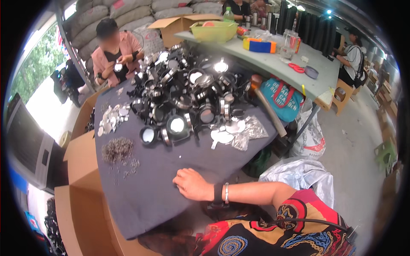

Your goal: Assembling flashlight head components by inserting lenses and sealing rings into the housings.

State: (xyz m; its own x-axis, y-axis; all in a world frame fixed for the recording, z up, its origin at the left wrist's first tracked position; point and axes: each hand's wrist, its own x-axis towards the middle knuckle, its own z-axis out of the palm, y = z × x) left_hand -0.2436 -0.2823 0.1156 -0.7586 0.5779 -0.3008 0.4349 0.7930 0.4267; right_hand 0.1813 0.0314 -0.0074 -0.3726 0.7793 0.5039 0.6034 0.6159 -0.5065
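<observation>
**My right hand (192,184) lies in front of the heap of black fittings (179,96)**

My right fingers are loosely curled on the dark cloth (147,187); I can't tell whether they hold anything. My left hand is out of view, so I can't tell what it grips. The round-faced fittings sit just beyond, tangled together. I judge it best to lift from the heap's near edge, one piece at a time, since tugging low could make it slide, and to avoid sweeping the small metal bits (117,150) left of its near edge. Right of that edge lie clear packets (252,133) and pale discs (224,135). An open carton (87,170) stands left, nearer me. Behind the heap's left end, a co-worker (115,59) handles a round piece; behind its right, a grey table (260,59) bears a yellow-green basin (213,32). Stacked sacks (124,15) line the back.
</observation>
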